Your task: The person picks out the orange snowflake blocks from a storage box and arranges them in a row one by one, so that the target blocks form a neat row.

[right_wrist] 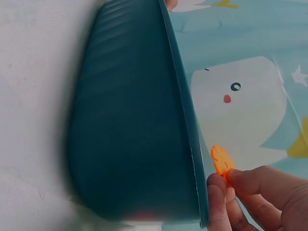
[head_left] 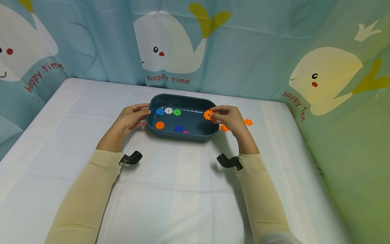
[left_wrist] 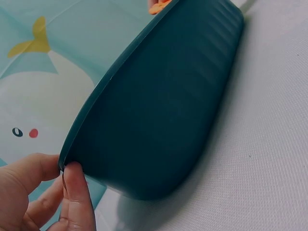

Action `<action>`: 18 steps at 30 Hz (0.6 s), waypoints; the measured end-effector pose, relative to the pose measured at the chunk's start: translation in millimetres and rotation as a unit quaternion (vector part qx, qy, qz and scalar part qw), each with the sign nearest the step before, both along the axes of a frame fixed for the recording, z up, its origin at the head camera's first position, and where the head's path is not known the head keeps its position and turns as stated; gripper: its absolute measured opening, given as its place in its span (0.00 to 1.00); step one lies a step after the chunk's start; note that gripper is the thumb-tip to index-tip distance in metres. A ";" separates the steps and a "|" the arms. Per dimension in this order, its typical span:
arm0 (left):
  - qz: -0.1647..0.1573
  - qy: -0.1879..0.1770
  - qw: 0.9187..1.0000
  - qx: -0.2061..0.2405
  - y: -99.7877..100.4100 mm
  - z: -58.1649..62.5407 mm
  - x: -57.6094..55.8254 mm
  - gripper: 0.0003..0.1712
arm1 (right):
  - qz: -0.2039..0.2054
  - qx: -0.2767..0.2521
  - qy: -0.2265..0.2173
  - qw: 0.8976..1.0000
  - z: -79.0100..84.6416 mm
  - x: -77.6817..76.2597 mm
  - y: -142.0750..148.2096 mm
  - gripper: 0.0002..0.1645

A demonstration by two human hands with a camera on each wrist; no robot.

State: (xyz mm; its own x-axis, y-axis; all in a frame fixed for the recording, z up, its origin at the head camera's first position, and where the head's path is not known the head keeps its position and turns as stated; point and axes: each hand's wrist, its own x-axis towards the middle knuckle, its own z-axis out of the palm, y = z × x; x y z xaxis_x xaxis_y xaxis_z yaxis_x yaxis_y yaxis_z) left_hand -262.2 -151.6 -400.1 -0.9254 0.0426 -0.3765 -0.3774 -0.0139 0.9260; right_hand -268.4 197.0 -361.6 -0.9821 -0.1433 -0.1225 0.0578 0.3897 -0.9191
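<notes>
A dark teal oval basin point(head_left: 182, 136) stands on the table near its far edge. My left hand point(head_left: 132, 117) pinches the rim at its left end, thumb and fingers on either side of the wall, as the left wrist view shows. Over the right end of the basin, my right hand point(head_left: 229, 117) holds an orange notched disc point(right_wrist: 222, 160) between thumb and fingertips. Inside lie a light blue disc point(head_left: 159, 112), a white disc point(head_left: 168, 110), a green disc point(head_left: 177, 112), another orange disc point(head_left: 159, 125) and a dark blue disc point(head_left: 178, 128). A pink disc point(head_left: 185, 132) is partly hidden by the front wall.
Right of the basin, an orange disc point(head_left: 224, 128) and a farther orange disc point(head_left: 248, 122) lie on the white tablecloth point(head_left: 170, 196). Behind the table hangs a blue curtain point(head_left: 256, 54) printed with whales. Black wrist mounts point(head_left: 132, 158) stick out from both sleeves.
</notes>
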 end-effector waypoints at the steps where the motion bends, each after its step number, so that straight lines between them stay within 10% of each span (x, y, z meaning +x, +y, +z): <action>1: 0.001 0.000 1.000 0.004 0.0 0.0 -0.1 0.30 | -0.001 -0.001 -0.001 1.000 -0.2 0.4 1.0 0.18; 18: -0.003 0.001 1.000 -0.003 0.5 -1.0 -1.0 0.30 | -0.022 -0.033 0.008 0.999 2.5 6.6 19.1 0.20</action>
State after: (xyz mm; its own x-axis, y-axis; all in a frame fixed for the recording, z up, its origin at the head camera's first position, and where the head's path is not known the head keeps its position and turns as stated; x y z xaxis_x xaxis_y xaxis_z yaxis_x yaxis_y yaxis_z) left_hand -263.2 -151.0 -401.1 -0.9256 0.0456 -0.3758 -0.3765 -0.0057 0.9264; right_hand -261.7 216.1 -359.1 -0.9893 -0.1075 -0.0983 0.0583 0.3266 -0.9434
